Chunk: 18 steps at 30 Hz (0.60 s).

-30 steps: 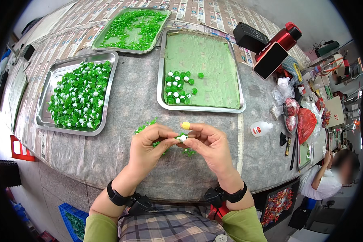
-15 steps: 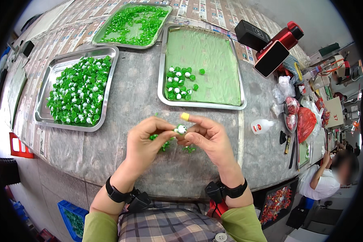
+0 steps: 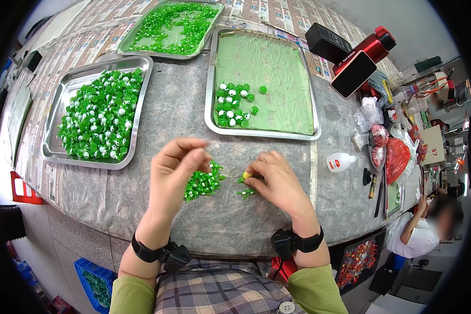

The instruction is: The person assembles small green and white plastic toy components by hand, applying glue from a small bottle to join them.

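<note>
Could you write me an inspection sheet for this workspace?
Surface: gray-covered tabletop, printed paper beyond.
Work pieces: green-and-white pieces heaped in left tray; similar ones in green-lined middle tray; more green pieces in back tray; loose green pile in front.
Clutter: red bottle, phone, black box, white bottle, plastic bags.
Left hand: near the loose pile; grip unclear.
Right hand: fingertips close to a small green cluster; grip unclear.
Cables: nothing seen for certain.
Surroundings: another person at right; blue crate on floor.

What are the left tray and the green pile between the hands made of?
The left tray looks like smooth metal, perhaps steel: silvery, with bright reflections. The green pile looks like shiny plastic, maybe glass: bright bits, too small to be sure.
</note>
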Each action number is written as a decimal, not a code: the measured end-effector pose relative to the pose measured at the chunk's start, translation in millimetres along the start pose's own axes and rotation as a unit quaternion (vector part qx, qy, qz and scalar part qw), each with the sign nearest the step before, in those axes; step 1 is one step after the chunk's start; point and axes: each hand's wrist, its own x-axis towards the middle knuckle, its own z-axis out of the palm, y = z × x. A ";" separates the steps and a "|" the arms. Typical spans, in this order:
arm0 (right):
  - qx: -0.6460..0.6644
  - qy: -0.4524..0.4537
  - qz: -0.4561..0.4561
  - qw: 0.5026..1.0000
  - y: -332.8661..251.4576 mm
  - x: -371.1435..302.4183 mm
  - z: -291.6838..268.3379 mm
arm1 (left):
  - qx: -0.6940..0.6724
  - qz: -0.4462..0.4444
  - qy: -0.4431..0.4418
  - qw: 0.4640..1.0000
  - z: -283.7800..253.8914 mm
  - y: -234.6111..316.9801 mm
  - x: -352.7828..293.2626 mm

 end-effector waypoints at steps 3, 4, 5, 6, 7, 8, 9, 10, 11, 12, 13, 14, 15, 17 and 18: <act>0.051 0.006 0.013 0.999 -1.7 0.4 -0.5 | 0.285 0.093 -0.110 0.948 13.5 -2.7 -0.4; 0.050 0.006 0.011 0.999 -2.8 0.0 -2.4 | 0.435 0.206 -0.166 0.860 16.4 -2.4 -0.1; 0.145 -0.004 0.008 0.989 -4.2 -0.8 -5.6 | 0.436 0.207 -0.165 0.860 17.1 -2.8 -0.9; 0.238 -0.015 0.006 0.971 -5.0 -1.6 -7.5 | 0.427 0.211 -0.181 0.860 17.7 -4.0 -2.3; 0.237 -0.012 0.006 0.971 -6.0 -2.2 -7.0 | 0.417 0.215 -0.200 0.860 18.4 -4.5 -2.5; 0.337 -0.043 0.034 0.940 -7.5 -2.7 -5.7 | 0.412 0.225 -0.215 0.856 17.1 -3.0 -1.8; 0.433 -0.073 0.061 0.896 -8.1 -3.7 -5.2 | 0.411 0.227 -0.218 0.856 16.2 -1.6 -1.6; 0.432 -0.070 0.062 0.897 -8.0 -5.2 -7.2 | 0.403 0.223 -0.221 0.860 16.0 -0.8 -1.3; 0.420 -0.035 0.047 0.906 -9.0 -7.0 -10.5 | 0.394 0.220 -0.224 0.864 15.6 -0.8 -1.0; 0.407 0.000 0.032 0.913 -10.7 -9.0 -14.5 | 0.391 0.221 -0.228 0.864 15.0 -2.3 -2.1; 0.379 0.115 0.026 0.918 -12.6 -12.7 -24.9 | 0.335 0.169 -0.178 0.910 12.9 -3.8 -4.5; 0.344 0.230 0.023 0.910 -13.3 -22.0 -40.8 | 0.273 0.113 -0.131 0.946 12.7 -3.7 -6.9; 0.347 0.369 0.054 0.861 -11.1 -31.7 -52.7 | 0.269 0.112 -0.134 0.947 11.4 -2.4 -7.5; 0.319 0.582 0.050 0.746 10.9 -56.6 -78.4 | 0.058 -0.010 -0.036 0.998 11.4 1.0 -6.8; 0.285 0.604 0.033 0.743 35.2 -74.5 -85.3 | 0.028 -0.017 -0.021 0.999 9.9 1.2 -5.0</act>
